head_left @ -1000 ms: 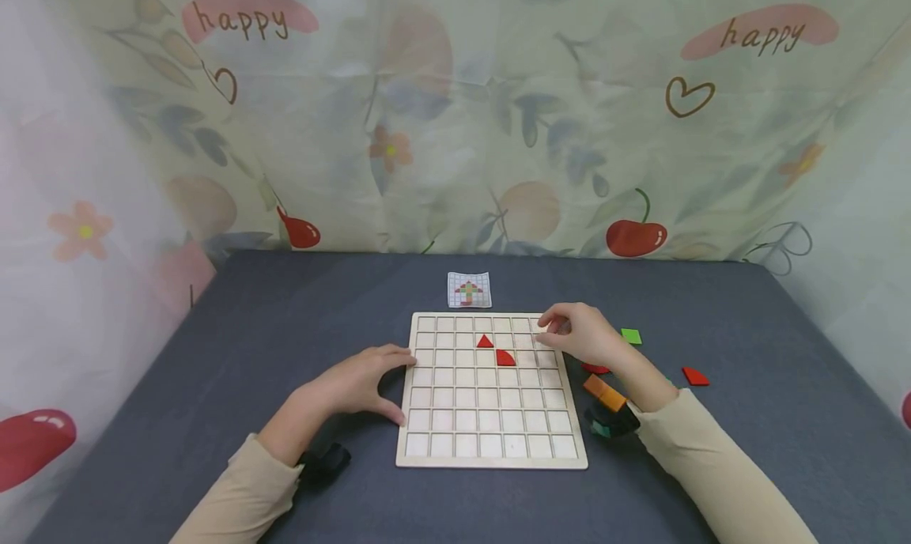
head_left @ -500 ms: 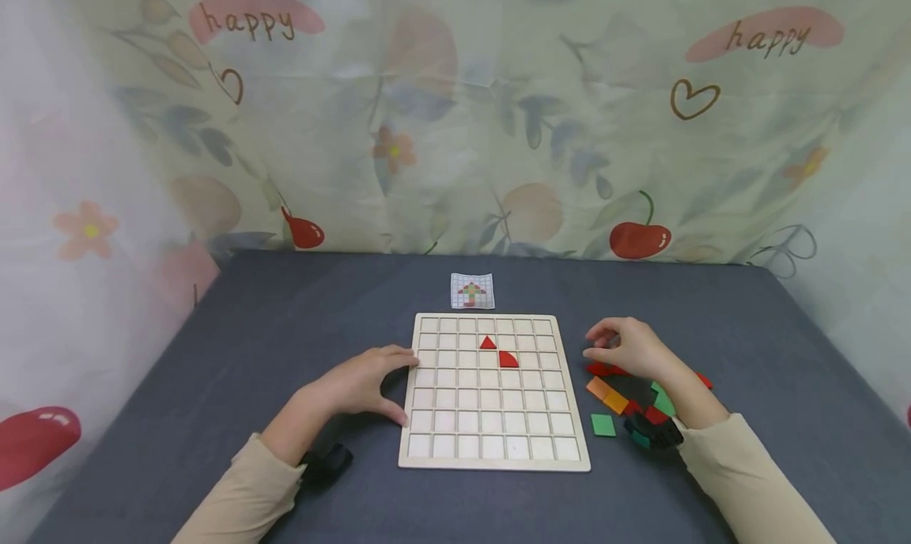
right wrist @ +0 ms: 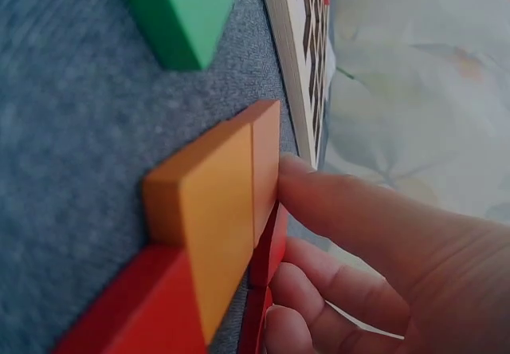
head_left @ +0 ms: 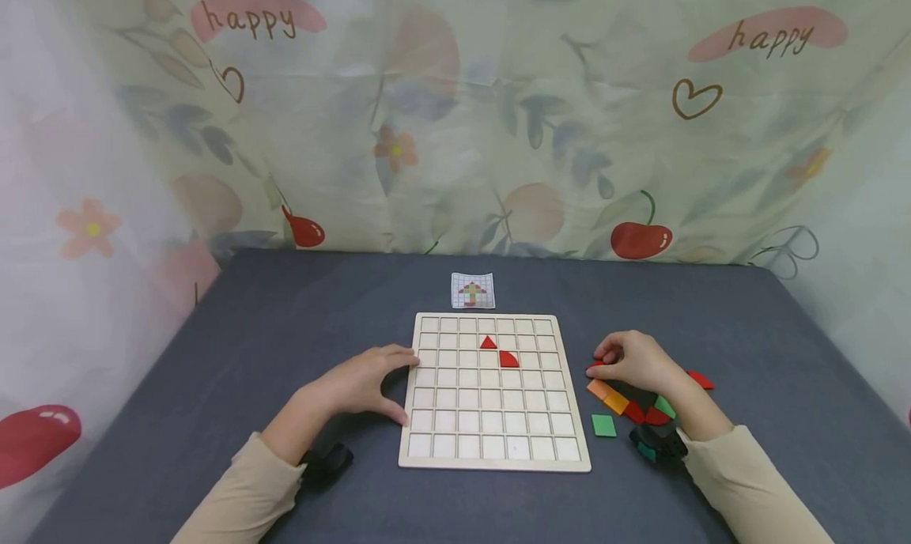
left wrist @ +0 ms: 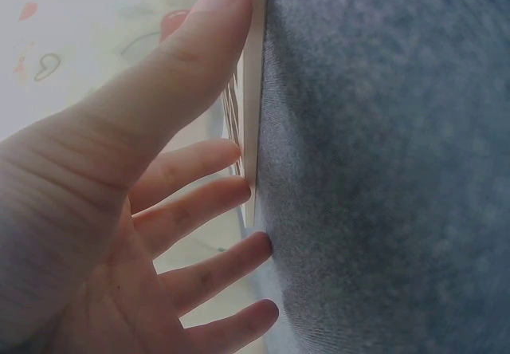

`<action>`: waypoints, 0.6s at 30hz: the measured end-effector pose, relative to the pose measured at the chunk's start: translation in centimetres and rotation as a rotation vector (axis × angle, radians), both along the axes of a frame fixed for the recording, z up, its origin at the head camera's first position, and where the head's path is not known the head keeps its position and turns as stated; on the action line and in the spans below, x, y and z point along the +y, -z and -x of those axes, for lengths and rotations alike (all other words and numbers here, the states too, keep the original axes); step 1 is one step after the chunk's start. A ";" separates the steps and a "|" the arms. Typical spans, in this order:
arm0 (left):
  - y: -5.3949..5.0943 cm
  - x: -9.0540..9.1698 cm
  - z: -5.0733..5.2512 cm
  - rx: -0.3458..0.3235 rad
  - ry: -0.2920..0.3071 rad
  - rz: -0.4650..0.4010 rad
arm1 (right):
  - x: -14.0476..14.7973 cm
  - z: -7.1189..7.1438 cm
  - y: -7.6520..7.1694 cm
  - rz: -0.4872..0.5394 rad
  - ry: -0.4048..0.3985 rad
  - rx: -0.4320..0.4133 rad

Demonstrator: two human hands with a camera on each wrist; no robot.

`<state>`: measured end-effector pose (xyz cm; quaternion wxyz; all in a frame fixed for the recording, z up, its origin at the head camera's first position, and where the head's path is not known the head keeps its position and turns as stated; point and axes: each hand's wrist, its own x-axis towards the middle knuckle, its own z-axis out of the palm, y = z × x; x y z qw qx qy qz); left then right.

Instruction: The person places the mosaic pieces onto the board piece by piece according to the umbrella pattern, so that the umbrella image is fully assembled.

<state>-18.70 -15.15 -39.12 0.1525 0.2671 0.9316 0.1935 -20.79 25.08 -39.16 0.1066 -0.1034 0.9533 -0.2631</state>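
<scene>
A pale wooden grid board (head_left: 466,457) lies on the dark cloth. In its cells are a red triangle (head_left: 488,343) and a red quarter-round piece (head_left: 508,360). My left hand (head_left: 359,382) rests along the board's left edge, thumb and fingers spread; in the left wrist view the thumb (left wrist: 179,71) and fingertips touch its side. Right of the board, my right hand (head_left: 636,360) pinches a red piece (head_left: 595,364) between thumb and curled fingers; its shape is mostly hidden. Beside the thumb lie two orange squares (right wrist: 215,202).
A green square (head_left: 603,425) lies just right of the board. Red quarter-rounds (head_left: 656,417), another green piece (head_left: 665,406) and a red piece (head_left: 701,379) lie around the right wrist. Behind the board is a small pattern card (head_left: 473,291). A printed curtain hangs behind the table.
My right hand has moved right from above the board's upper right corner, then down to the loose pieces, where its fingers have closed on a red one. The left hand stays at the board.
</scene>
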 end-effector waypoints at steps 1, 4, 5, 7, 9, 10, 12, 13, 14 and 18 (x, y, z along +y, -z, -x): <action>0.0 0.0 0.0 0.001 0.001 0.001 | 0.0 0.0 0.0 -0.007 0.006 0.000; 0.0 0.0 0.0 0.001 0.003 0.004 | -0.2 -0.1 -0.1 -0.028 0.005 0.009; 0.0 0.0 0.0 0.001 0.004 0.005 | -0.3 -0.1 -0.1 -0.033 0.006 0.012; 0.1 -0.1 0.0 0.001 0.005 0.005 | -0.4 -0.1 -0.1 -0.042 0.008 0.017; 0.1 -0.1 0.1 -0.001 0.003 0.007 | -0.6 0.0 0.0 -0.047 0.005 0.021; 0.1 -0.1 0.1 -0.001 0.003 0.008 | -0.6 0.0 0.0 -0.050 0.007 0.022; 0.2 -0.1 0.1 -0.002 0.001 0.011 | -0.7 0.0 0.0 -0.058 0.008 0.025; 0.2 0.0 0.1 -0.002 0.000 0.012 | -0.7 0.0 0.0 -0.063 0.006 0.030; 0.2 0.0 0.1 -0.002 0.000 0.014 | -0.8 0.0 -0.1 -0.065 0.004 0.034; 0.2 0.0 0.1 -0.002 0.000 0.016 | -0.9 -0.1 -0.7 -0.057 0.014 0.071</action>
